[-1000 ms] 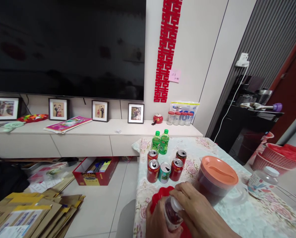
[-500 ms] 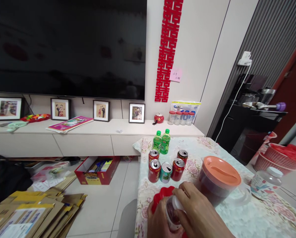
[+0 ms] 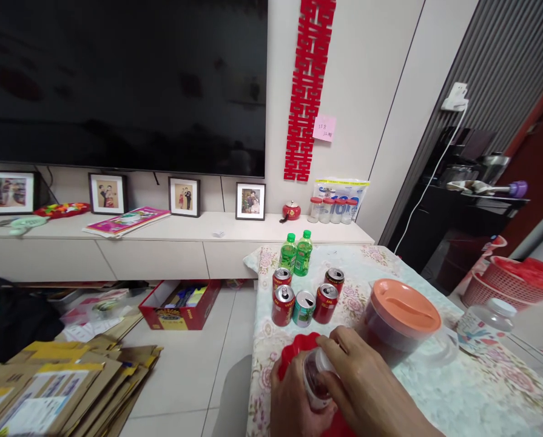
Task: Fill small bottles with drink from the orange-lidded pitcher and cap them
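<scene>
My left hand wraps round a small clear jar with dark red contents, tilted over the table's near edge. On the jar's white lid my right hand is closed, thumb and fingers gripping its rim. Beneath both hands lies a red scalloped dish, mostly hidden by them. Just right of my right hand stands a pitcher of dark liquid with an orange lid. Beyond the dish are several opened drink cans, among them a green can and a red can.
Two green bottles stand behind the cans on the flowered tablecloth. A clear jar with a white cap is at the right. Cardboard parcels and a red box lie on the floor left of the table.
The view has shifted slightly, so most things sit a little higher in the picture. Both hands keep their hold on the jar and lid, with little visible movement.
</scene>
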A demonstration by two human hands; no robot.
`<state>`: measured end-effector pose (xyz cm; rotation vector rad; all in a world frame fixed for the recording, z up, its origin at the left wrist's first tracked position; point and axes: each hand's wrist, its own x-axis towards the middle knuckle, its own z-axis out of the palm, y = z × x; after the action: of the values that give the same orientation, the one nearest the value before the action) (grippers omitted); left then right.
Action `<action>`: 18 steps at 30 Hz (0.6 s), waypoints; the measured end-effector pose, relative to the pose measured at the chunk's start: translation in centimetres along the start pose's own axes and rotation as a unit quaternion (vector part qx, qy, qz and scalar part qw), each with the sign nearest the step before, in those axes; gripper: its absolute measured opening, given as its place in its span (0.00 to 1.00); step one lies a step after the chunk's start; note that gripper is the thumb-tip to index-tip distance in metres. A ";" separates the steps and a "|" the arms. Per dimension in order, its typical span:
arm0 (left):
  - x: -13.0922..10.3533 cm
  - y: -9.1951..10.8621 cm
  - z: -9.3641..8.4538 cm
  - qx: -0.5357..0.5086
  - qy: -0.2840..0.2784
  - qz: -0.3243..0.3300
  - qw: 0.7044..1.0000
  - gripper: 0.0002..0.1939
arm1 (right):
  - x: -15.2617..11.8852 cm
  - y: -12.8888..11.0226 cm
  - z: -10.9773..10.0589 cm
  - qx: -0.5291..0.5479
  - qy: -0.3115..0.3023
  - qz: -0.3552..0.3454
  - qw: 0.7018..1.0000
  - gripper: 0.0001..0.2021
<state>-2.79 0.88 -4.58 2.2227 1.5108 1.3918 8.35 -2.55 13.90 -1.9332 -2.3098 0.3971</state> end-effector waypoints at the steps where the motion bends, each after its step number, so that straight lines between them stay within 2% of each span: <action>1: -0.2 -0.1 0.0 -0.013 -0.009 0.004 1.000 0.23 | 0.0 0.0 0.1 -0.007 0.004 0.000 1.000 0.14; 4: -0.2 0.0 -0.3 -0.045 -0.024 -0.016 0.999 0.30 | 0.1 -0.1 0.5 -0.021 0.033 -0.017 0.999 0.14; 9: 0.3 0.5 -1.1 -0.049 -0.028 -0.032 0.998 0.28 | 0.3 0.1 0.9 -0.027 0.076 -0.031 0.996 0.10; 14: 0.4 0.7 -1.3 -0.050 -0.044 -0.040 0.997 0.27 | 0.2 0.0 1.1 -0.046 0.070 -0.021 0.996 0.11; 18: 0.4 0.6 -1.1 -0.049 -0.044 -0.038 0.997 0.23 | 0.4 -0.1 1.0 -0.031 0.069 -0.017 0.997 0.10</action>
<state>-3.13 0.48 -3.33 2.1160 1.4514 1.2980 7.89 -2.28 12.91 -1.8807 -2.2879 0.1849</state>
